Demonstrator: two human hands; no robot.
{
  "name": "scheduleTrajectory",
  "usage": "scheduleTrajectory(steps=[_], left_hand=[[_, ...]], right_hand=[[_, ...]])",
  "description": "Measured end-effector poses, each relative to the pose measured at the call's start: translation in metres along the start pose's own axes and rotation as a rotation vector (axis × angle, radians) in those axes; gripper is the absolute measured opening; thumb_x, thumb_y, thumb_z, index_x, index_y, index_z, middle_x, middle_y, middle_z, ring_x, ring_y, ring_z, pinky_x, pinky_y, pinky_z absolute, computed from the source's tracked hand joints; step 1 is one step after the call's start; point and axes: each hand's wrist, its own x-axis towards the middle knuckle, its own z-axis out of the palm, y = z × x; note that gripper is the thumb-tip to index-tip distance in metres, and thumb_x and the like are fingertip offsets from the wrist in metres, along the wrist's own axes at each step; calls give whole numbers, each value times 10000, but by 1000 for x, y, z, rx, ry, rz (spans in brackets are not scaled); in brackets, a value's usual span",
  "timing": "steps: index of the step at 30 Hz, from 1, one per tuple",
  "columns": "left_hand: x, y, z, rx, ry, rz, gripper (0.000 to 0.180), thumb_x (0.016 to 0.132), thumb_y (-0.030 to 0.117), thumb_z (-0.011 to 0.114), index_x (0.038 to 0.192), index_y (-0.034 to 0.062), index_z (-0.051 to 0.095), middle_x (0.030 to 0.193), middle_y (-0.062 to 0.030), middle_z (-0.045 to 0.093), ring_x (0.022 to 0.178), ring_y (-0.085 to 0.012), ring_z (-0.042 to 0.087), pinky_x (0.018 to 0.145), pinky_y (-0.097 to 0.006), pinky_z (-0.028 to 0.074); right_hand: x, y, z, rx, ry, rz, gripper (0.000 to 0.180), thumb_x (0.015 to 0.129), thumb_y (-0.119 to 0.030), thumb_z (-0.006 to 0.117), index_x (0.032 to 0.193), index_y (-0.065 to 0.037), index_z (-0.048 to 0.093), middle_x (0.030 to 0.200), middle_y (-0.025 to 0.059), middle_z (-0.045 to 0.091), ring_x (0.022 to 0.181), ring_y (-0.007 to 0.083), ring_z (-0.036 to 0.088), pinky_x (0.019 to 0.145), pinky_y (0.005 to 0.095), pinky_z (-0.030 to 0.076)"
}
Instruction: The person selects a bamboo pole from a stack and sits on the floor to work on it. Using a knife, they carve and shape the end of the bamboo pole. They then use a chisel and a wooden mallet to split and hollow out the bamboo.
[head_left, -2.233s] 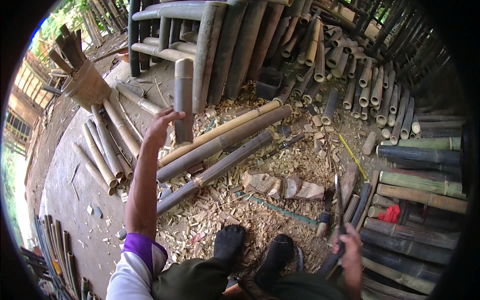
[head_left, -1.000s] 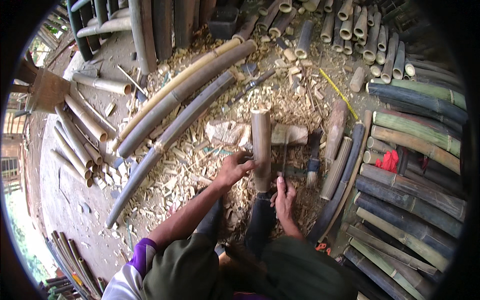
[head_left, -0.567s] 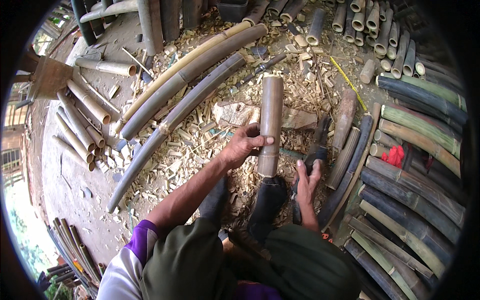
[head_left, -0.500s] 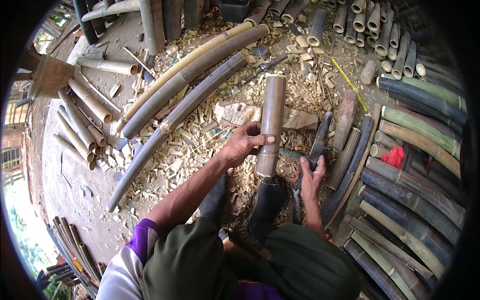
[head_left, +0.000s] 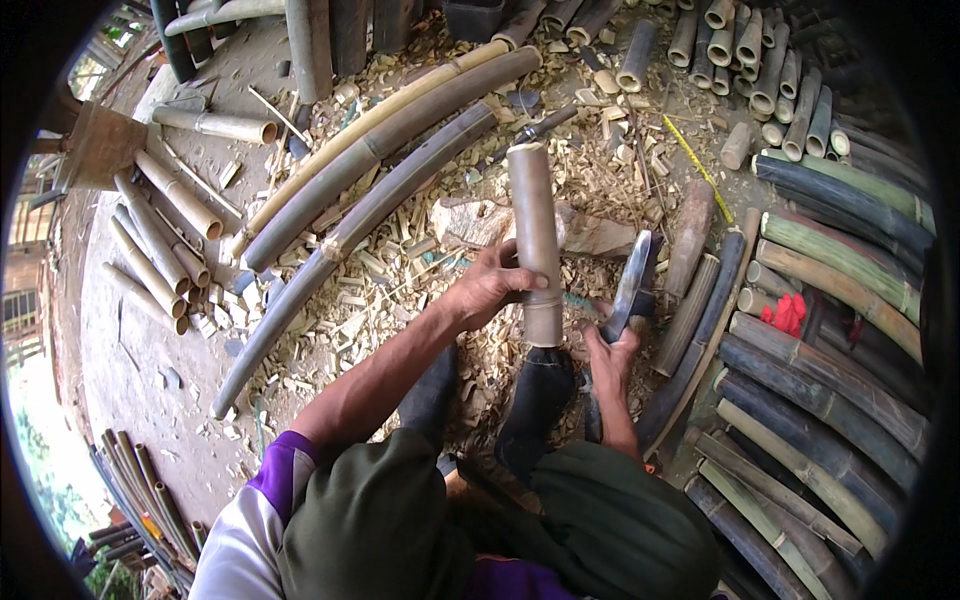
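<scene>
The left hand (head_left: 495, 285) is at the centre of the frame, its fingers clamped on a brown bamboo section (head_left: 536, 235), with the thumb across the near face. The section stands nearly upright in the frame, its top leaning slightly left; its lower end is at the right foot (head_left: 535, 400), in a black sock, and contact between the two cannot be determined. The right hand (head_left: 612, 370), right of centre, has its fingers closed around the handle of a knife (head_left: 627, 285). The blade points to the upper right, apart from the section.

Behind the section, a rough pale wood block (head_left: 475, 222) lies across the middle of the frame. Wood chips (head_left: 380, 290) cover the ground around it. Three long poles (head_left: 400, 140) run diagonally from the upper centre toward the lower left. Short bamboo tubes (head_left: 150, 255) lie at the left. A yellow strip (head_left: 695, 160) lies at the upper right. Along the right side are stacked bamboo lengths (head_left: 830, 400), with a red item (head_left: 785, 315) among them.
</scene>
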Motion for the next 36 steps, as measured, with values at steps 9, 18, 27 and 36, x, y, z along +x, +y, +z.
scheduleTrajectory(steps=[9, 18, 27, 36], left_hand=[[-8, -35, -11, 142, 6, -34, 824, 772, 111, 882, 1467, -4, 455, 1240, -117, 617, 1177, -243, 604, 1034, -417, 513], [4, -30, -17, 279, 67, 27, 770, 762, 110, 836, 1438, -12, 488, 1205, -122, 643, 1095, -221, 635, 998, -394, 527], [15, -35, -21, 298, 100, 119, 770, 818, 97, 824, 1469, -46, 438, 1209, -179, 659, 1103, -266, 659, 958, -394, 561], [32, -11, -18, 520, 160, 2, 620, 864, 261, 838, 1313, -70, 568, 1086, -132, 693, 990, -197, 670, 909, -374, 544]], right_hand=[[118, -72, -17, -1014, -86, -384, 981, 673, -186, 929, 1534, -159, 459, 1098, 212, 653, 1041, 392, 656, 881, 514, 520], [176, -51, -12, -756, -81, 25, 687, 741, -373, 868, 1334, -110, 641, 1154, 181, 745, 1025, 345, 723, 877, 487, 551], [207, -107, 10, -1072, -318, -255, 985, 704, -146, 889, 1573, -197, 428, 1270, 185, 708, 1110, 346, 702, 948, 475, 538], [179, -84, -11, -677, -185, 8, 917, 745, -175, 887, 1529, -103, 415, 1199, 171, 705, 1034, 323, 700, 938, 466, 531]])
